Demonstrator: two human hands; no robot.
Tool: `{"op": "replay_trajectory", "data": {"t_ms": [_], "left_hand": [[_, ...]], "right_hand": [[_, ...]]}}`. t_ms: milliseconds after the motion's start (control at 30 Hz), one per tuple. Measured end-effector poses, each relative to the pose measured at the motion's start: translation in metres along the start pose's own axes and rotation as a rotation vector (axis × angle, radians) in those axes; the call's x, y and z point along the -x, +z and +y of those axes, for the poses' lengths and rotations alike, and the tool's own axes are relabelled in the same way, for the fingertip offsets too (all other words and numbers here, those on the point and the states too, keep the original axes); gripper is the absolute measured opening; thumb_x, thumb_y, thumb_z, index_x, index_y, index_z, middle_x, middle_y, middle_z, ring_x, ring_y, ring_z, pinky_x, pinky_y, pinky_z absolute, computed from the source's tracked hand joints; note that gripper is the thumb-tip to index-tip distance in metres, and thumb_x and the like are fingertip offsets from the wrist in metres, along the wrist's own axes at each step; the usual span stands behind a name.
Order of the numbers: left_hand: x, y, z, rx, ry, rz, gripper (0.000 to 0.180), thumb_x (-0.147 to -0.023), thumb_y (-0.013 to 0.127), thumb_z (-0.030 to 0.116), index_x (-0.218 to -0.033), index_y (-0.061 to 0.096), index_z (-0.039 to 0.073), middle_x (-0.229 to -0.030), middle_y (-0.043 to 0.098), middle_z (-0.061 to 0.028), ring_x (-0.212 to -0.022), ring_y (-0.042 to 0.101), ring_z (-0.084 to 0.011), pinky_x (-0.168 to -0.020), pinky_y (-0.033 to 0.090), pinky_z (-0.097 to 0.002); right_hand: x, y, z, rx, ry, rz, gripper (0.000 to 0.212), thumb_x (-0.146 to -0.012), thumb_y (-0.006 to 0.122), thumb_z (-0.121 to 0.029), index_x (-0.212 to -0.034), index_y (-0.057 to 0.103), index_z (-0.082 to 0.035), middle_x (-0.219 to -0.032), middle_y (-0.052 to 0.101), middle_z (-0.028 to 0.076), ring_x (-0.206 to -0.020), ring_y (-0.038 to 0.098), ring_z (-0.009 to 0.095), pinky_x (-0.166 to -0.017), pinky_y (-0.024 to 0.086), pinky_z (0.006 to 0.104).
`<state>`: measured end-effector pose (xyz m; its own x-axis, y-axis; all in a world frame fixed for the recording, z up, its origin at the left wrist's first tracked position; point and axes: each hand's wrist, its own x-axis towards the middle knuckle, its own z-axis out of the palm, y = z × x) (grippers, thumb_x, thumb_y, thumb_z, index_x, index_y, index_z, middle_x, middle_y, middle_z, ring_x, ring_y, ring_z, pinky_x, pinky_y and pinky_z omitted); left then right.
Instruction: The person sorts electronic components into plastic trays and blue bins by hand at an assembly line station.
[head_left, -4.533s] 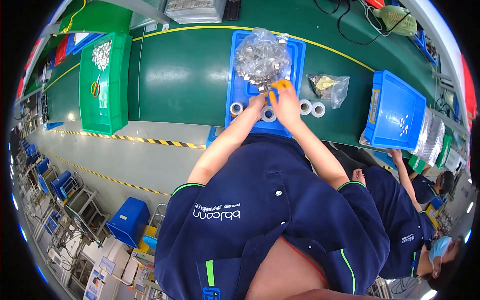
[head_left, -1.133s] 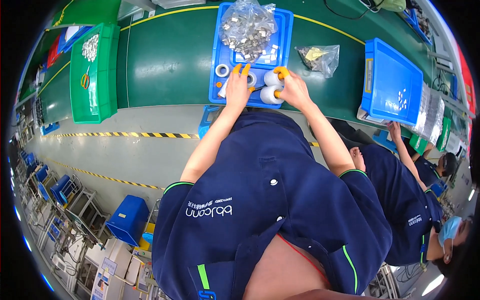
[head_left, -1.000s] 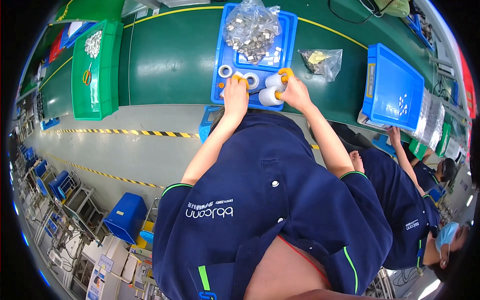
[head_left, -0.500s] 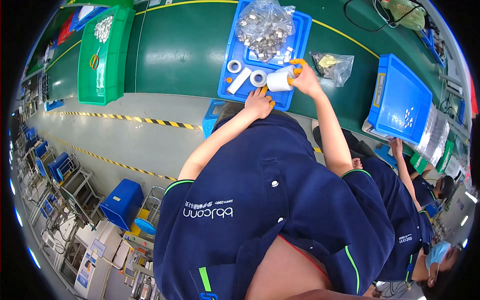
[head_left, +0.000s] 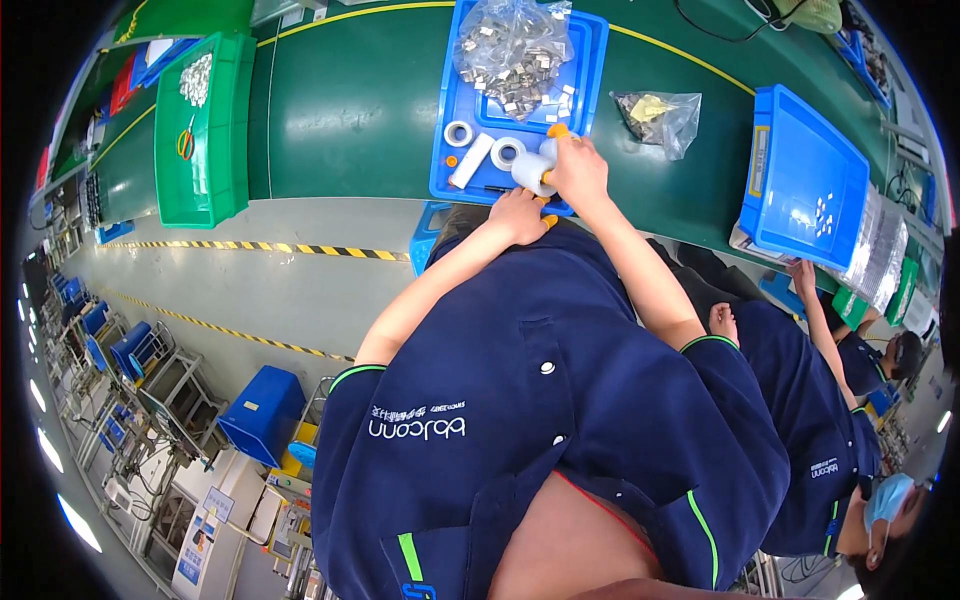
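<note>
1. Largest in my view is the worktop (head_left: pixel 350 125), smooth green with a soft sheen, a yellow stripe curving along its far part.
2. On its left I see a deep green bin (head_left: pixel 205 190), oblong and smooth-walled, white pieces heaped at its far end.
3. On the right a blue bin (head_left: pixel 800 150) stands tilted, a few white bits scattered inside.
4. Between them lies a shallow blue tray (head_left: pixel 447 105) with a raised rim.
5. At its far end I make out a crinkled clear bag (head_left: pixel 512 50), packed with small, blocky, silvery parts.
6. A smaller clear bag (head_left: pixel 655 120), dark contents and yellow paper showing through, lies beside the tray.
7. The right hand (head_left: pixel 580 172) has its fingers clamped on two smooth white rolls (head_left: pixel 528 174) over the tray's near part; it partly hides one.
8. The left hand (head_left: pixel 518 215) bends over the tray's near edge beside them; I can't tell whether its fingers are together or apart.
9. Near the rolls lie a white cylinder (head_left: pixel 471 160) and two ring-ended rolls (head_left: pixel 495 152).
10. Orange-handled scissors (head_left: pixel 185 146) rest in the green bin.
11. Smallest is a round orange piece (head_left: pixel 451 161) by the white cylinder.
</note>
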<state>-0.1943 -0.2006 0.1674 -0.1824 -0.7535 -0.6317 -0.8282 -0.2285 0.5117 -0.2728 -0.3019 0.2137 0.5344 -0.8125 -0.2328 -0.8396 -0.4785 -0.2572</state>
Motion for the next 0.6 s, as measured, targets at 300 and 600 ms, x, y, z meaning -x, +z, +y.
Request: {"op": "replay_trajectory", "data": {"t_ms": [300, 600], "left_hand": [[0.009, -0.002, -0.020, 0.045, 0.073, 0.054, 0.047, -0.083, 0.044, 0.038, -0.114, 0.052, 0.003, -0.122, 0.046, -0.0178, -0.120, 0.035, -0.0324, -0.101, 0.024, -0.0408], [0.016, -0.005, -0.028, -0.036, 0.062, 0.145, 0.045, -0.079, 0.050, 0.037, -0.105, 0.058, 0.001, -0.113, 0.053, -0.0207, -0.114, 0.044, -0.0314, -0.098, 0.030, -0.0407]], "right_hand": [[-0.006, 0.006, 0.003, 0.071, -0.179, -0.034, 0.025, -0.058, 0.064, -0.007, -0.082, 0.058, -0.007, -0.079, 0.061, 0.011, -0.085, 0.056, 0.027, -0.068, 0.047, 0.0361], [0.000, 0.035, -0.006, 0.267, -0.159, -0.018, 0.032, -0.068, 0.060, -0.011, -0.100, 0.056, -0.009, -0.088, 0.059, 0.009, -0.092, 0.053, 0.025, -0.071, 0.045, 0.0349]]}}
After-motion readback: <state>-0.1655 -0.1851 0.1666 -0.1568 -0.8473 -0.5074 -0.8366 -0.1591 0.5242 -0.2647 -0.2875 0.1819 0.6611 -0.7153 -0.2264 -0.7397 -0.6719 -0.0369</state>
